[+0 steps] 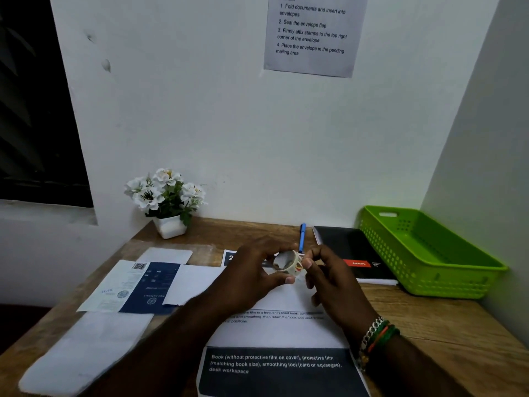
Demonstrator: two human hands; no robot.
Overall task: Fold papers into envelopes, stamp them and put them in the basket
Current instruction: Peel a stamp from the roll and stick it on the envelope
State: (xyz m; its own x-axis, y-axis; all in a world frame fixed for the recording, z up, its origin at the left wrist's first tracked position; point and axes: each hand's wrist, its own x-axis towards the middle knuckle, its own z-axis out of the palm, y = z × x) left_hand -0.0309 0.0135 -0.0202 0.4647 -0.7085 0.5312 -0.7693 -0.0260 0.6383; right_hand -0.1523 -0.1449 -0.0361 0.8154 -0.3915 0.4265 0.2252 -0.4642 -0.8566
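Note:
A small roll of stickers, the stamp roll (289,262), is held up over the desk between both hands. My left hand (252,272) grips the roll from the left with thumb and fingers. My right hand (329,277) pinches at the roll's right edge. Under the hands lies a printed paper (274,333) with a dark band of white text at its near end. White envelopes (83,351) lie at the near left. The green plastic basket (423,253) stands at the right, with nothing seen inside.
A blue and white leaflet (137,286) and more white sheets lie left of centre. A potted white flower (167,202) stands at the back left. A blue pen (302,237) and a black notebook (355,253) lie behind the hands. An instruction sheet (313,32) hangs on the wall.

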